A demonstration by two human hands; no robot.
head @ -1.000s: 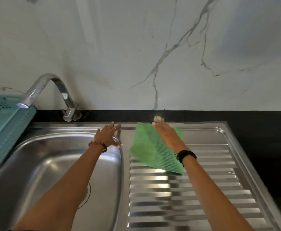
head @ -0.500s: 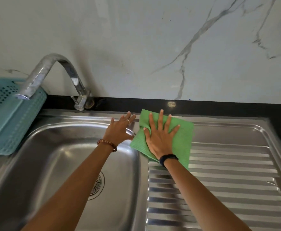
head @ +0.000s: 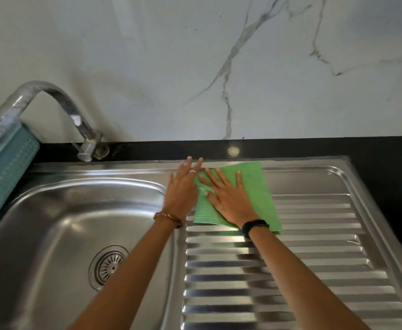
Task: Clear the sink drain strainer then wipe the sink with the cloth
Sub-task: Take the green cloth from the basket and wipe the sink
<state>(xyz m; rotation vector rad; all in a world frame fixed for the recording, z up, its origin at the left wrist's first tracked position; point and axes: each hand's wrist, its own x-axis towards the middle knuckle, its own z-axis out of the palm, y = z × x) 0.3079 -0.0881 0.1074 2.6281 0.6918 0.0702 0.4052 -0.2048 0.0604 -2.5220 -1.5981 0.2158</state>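
We look down along two bare forearms that enter from the bottom edge, their elbows cut off; nearest on the left lies the steel sink (head: 40, 234) basin, its front rim out of frame, with the round drain strainer (head: 108, 266) seated in the floor and partly hidden behind the left forearm; whether any debris sits in its slots we cannot tell; to the right runs the ribbed draining board (head: 314, 270), its lower corner cut off. Farther up, the right hand (head: 228, 198), a dark band at its wrist, presses flat on the green cloth (head: 257, 194) with fingers straight and spread, grasping nothing; the cloth lies on the upper draining board, beside the basin, its left part hidden under both hands. The left hand (head: 183, 191), with a beaded bracelet and a ring, rests flat with fingers released, touching the cloth's left edge. Beyond, the curved tap (head: 52, 96) rises from the black counter (head: 290, 146); a teal basket (head: 2, 175) is cut off at left; the veined marble wall (head: 195, 55) stands behind; we can read no writing anywhere.
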